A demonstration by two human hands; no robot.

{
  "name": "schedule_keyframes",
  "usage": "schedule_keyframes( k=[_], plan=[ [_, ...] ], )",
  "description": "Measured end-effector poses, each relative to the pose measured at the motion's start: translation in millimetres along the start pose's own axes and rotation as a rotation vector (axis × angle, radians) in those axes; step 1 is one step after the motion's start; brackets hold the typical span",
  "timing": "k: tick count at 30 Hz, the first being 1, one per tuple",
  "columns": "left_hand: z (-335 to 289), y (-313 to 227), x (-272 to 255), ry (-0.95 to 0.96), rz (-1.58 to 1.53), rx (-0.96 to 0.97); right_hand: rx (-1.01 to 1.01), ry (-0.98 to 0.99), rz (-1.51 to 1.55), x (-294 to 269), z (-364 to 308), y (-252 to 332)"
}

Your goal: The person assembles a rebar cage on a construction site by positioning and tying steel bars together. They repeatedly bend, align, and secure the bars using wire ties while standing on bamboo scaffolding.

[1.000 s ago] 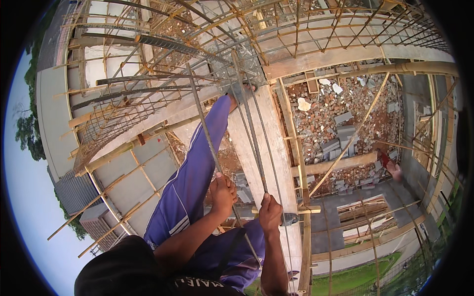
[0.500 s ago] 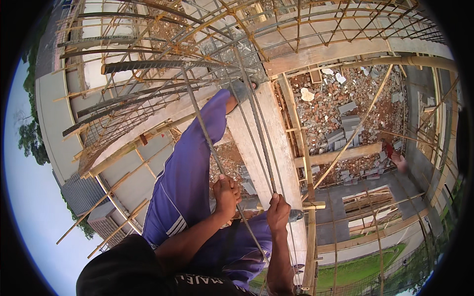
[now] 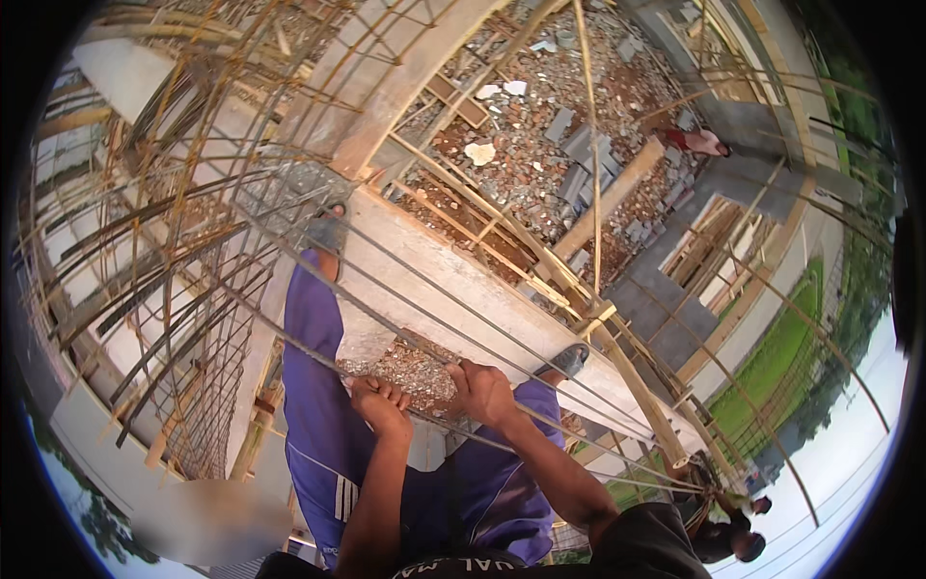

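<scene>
Steel fills our fingers: the left hand point(image 3: 381, 403) is curled around one long reinforcing bar point(image 3: 289, 338), and the right hand point(image 3: 484, 394) is closed around a second bar point(image 3: 386, 318) just beside it. Both bars slant down from upper left to lower right, over our purple trousers point(image 3: 313, 333). Our left forearm point(image 3: 374, 492) rises nearly upright; our right forearm point(image 3: 567, 478) leans inward, knuckles up. More bars cross the pale, scuffed formwork board point(image 3: 386, 222), in front of our feet. To the left, a rusty wire-tied mesh point(image 3: 217, 386) stands close to our leg. Farther out, beyond a slim bamboo pole point(image 3: 588, 116), we see grey blocks point(image 3: 579, 159) among crumbly brick rubble point(image 3: 521, 106), and a person in red point(image 3: 690, 141) near a grey wall point(image 3: 762, 179).
</scene>
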State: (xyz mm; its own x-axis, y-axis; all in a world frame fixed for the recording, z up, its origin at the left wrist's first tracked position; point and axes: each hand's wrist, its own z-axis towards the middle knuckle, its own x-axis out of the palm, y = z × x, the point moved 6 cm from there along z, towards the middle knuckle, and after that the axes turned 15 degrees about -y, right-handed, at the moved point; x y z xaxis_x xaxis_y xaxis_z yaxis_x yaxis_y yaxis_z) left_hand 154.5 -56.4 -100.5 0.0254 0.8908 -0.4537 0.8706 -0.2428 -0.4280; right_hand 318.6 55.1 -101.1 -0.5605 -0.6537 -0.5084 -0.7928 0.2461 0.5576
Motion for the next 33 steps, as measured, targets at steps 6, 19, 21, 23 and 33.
schedule_keyframes(
  k=[6, 19, 21, 23, 33],
  plan=[
    [-6, 19, -1, -0.008, 0.147, 0.145, -0.003, 0.037, 0.023, -47, -6, -5],
    [8, 4, -9, 0.023, 0.217, 0.195, -0.005, 0.009, 0.125, 1, -21, -10],
    [16, 9, -10, 0.029, 0.208, 0.172, -0.025, -0.023, 0.109, 1, -20, -16],
    [8, -5, -13, 0.059, 0.252, 0.249, 0.0, 0.028, 0.189, 3, -23, -9],
    [10, 18, -14, 0.057, 0.081, 0.108, -0.092, 0.083, 0.003, -18, -7, -3]
  ],
)
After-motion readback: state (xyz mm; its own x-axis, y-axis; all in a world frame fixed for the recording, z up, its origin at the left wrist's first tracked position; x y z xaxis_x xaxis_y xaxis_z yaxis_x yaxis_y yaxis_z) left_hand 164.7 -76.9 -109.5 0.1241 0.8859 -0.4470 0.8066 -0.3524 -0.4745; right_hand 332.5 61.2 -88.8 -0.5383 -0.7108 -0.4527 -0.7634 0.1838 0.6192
